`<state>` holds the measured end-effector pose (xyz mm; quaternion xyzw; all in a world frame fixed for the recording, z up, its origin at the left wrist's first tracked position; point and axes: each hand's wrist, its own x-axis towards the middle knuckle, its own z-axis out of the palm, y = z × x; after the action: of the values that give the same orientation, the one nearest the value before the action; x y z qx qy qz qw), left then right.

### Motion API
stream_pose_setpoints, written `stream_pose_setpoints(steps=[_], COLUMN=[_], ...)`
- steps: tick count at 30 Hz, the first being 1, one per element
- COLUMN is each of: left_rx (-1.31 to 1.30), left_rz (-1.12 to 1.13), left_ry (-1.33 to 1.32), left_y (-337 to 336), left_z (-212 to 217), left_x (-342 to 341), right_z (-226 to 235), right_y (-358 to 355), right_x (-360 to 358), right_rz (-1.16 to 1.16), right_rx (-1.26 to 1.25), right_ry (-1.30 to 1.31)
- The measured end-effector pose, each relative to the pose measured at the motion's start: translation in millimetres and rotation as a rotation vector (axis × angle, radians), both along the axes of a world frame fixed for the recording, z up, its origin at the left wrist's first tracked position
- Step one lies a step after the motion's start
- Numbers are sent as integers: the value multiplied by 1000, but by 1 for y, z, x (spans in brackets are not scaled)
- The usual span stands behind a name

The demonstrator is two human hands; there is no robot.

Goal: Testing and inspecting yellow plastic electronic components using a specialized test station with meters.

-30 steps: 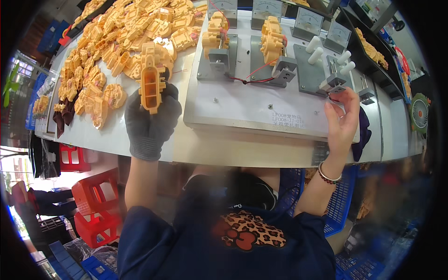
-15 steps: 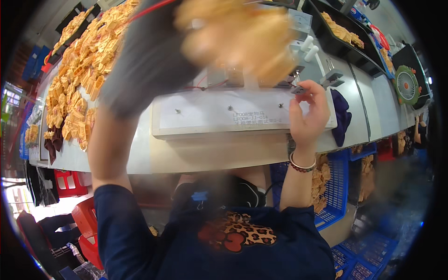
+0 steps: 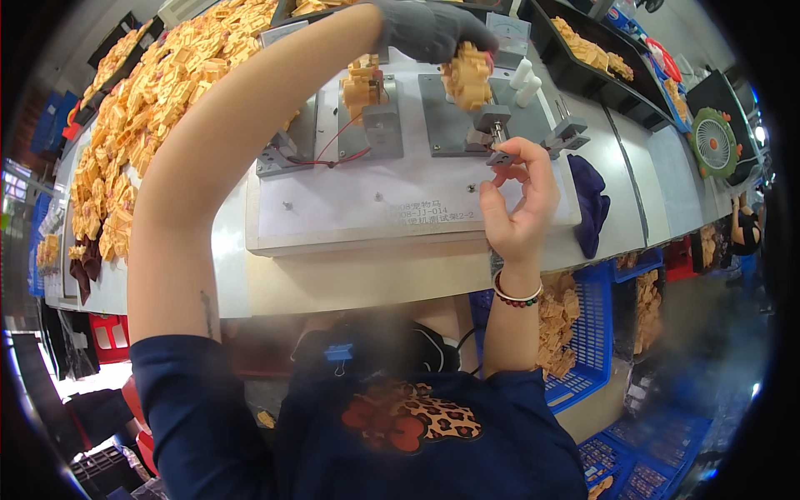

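Observation:
My left hand (image 3: 433, 32), in a dark grey glove, reaches across the top of the test fixture (image 3: 367, 212) with its fingers closed on a yellow-orange plastic part (image 3: 468, 79). That part is at the right-hand grey station plate (image 3: 435, 112), behind a small metal clamp (image 3: 493, 125); whether it is seated cannot be seen. My bare right hand (image 3: 525, 208) has its fingers curled at the clamp's grey handle block (image 3: 498, 158), index fingertip on it and thumb lower down. Another yellow part (image 3: 361, 87) sits in the middle station, with red wires (image 3: 337, 146) beside it.
A large heap of yellow parts (image 3: 167, 108) covers the left of the table. Two white posts (image 3: 525, 79) and a second clamp (image 3: 567, 133) stand at right. Beyond lie a dark cloth (image 3: 589, 204), a black tray (image 3: 600, 62) and a green fan (image 3: 715, 142). Blue baskets (image 3: 592, 333) stand below.
My left hand has swung, blurred before, to the right station with the yellow part. The fixture's middle station now shows. My right hand stays at the clamp handle while the view shifts slightly.

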<state>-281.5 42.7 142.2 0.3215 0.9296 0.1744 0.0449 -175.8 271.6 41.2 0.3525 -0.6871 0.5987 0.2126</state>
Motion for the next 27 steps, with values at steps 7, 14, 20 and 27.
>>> stream_pose_setpoints(steps=[7,14,20,27], left_rx=[-364,163,366,-58], left_rz=[87,394,1023,1104], left_ry=[378,590,595,536], left_y=[-5,-48,-145,-150], left_z=[-3,26,-76,-144], left_x=[35,174,277,307], right_z=[4,-3,3,4], right_y=[-5,0,-6,-4], right_x=[0,-1,4,5], right_rz=[61,105,88,100], right_rx=[39,-146,-97,-126], right_ry=[-6,-295,-309,-388])
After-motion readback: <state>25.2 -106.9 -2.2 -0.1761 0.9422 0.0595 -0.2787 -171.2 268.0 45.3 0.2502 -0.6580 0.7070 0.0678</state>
